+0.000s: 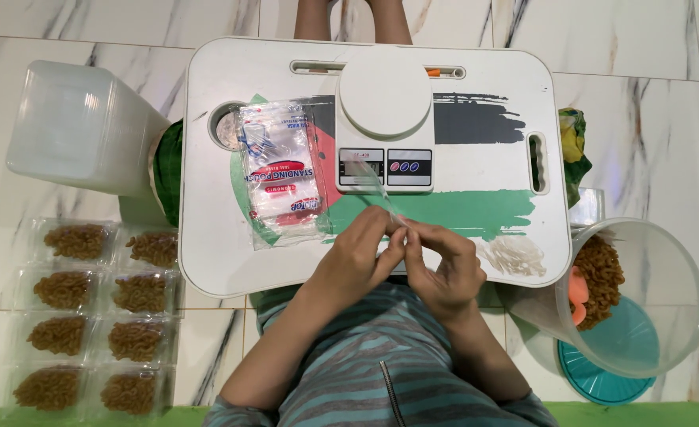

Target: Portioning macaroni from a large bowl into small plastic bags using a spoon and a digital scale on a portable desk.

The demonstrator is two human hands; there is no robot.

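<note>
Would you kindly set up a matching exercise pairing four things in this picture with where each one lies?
Things:
1. kitchen scale
2. stack of clear pouches
3. filled snack packs
4. large tub of snacks

Places:
A. on the floor, at the picture's left
B. tilted on the floor, at the picture's right
C. in the middle of the lap table, at its far side
D. on the lap table, left of the scale

Pairs: 1-C, 2-D, 3-A, 4-B
</note>
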